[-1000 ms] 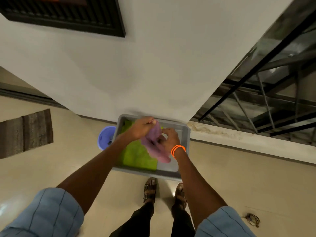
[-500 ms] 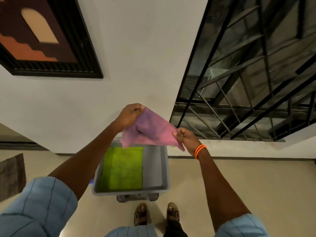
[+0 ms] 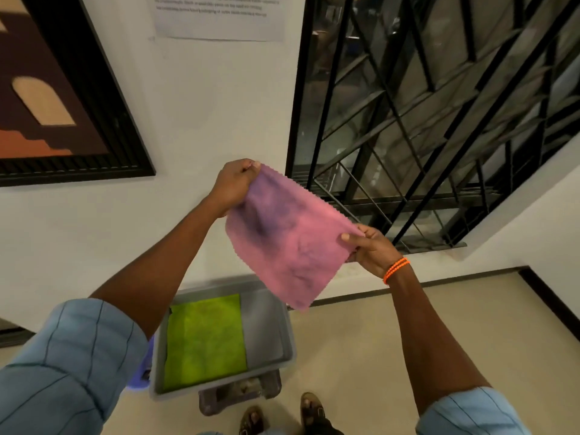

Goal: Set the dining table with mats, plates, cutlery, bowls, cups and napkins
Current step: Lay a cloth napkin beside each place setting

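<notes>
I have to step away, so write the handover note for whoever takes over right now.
Left hand pinches the top corner of the pink cloth; right hand pinches its opposite edge, cloth spread in the air.
Green cloth lies flat in the grey tub on the floor below.
Done: pink cloth is out of the tub.
Left: carry it to the table, fetch the green one. No table, plates or cutlery in view.
</notes>
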